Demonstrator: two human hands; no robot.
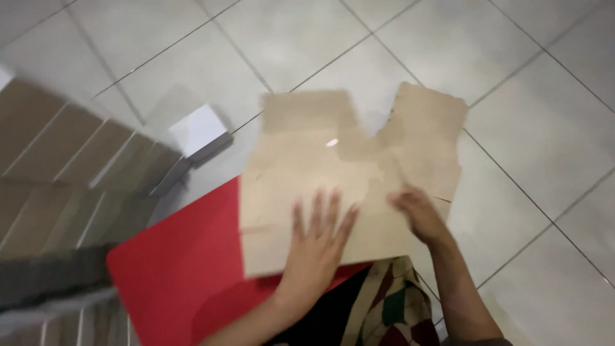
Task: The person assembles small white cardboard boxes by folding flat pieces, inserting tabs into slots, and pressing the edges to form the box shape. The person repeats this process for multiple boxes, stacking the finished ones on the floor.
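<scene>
Flat brown cardboard blank [346,173] under both palms; left hand [317,247] fingers spread, pressing; right hand [416,214] flat on right part, blurred; cardboard notched, creased, overlapping red board [179,275]

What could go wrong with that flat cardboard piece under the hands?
The cardboard sheet hangs past the red board onto the tiled floor, so it might slip or bend there. The right hand sits near a torn-looking edge, which could rip further. The left hand presses flat.

Soft, even light; my hands [320,240] smear with motion blur, a small glare spot glints on the cardboard [331,143], floor tiles [512,160] shine faintly.
</scene>
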